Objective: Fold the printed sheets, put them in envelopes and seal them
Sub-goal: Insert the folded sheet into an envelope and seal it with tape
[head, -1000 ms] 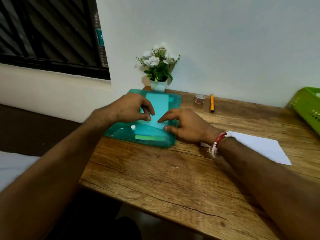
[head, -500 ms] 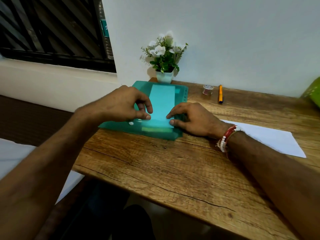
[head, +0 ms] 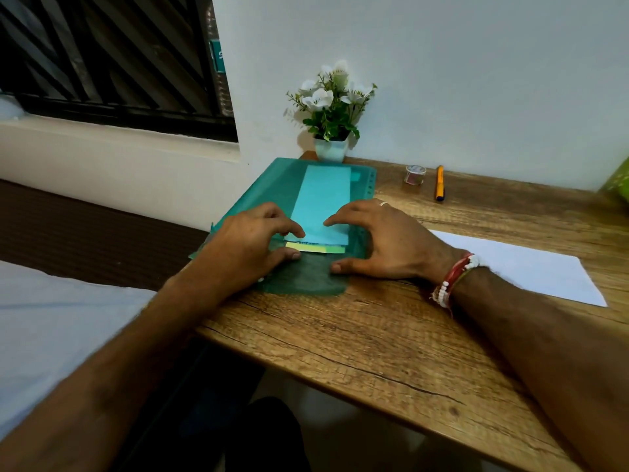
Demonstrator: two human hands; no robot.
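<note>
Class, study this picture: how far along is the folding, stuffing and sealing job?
Done: nothing plainly sealed shows. In hand: the left hand and right hand touch the near end of a light blue envelope on the green folder. Still to do: the white sheet lies flat, unfolded; the tape roll sits untouched.

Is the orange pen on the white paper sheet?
No, the orange pen lies on the wooden table, apart from the white paper sheet.

Folder (head: 272, 185): on worktop (head: 374, 335), left rear.
Envelope (head: 323, 202): on folder.
Plant (head: 332, 107): behind folder, by wall (head: 476, 80).
Tape (head: 415, 174), pen (head: 439, 183): right of folder, pen right of tape.
Sheet (head: 520, 267): right of folder, before pen.
Bed (head: 51, 318): left of worktop.
</note>
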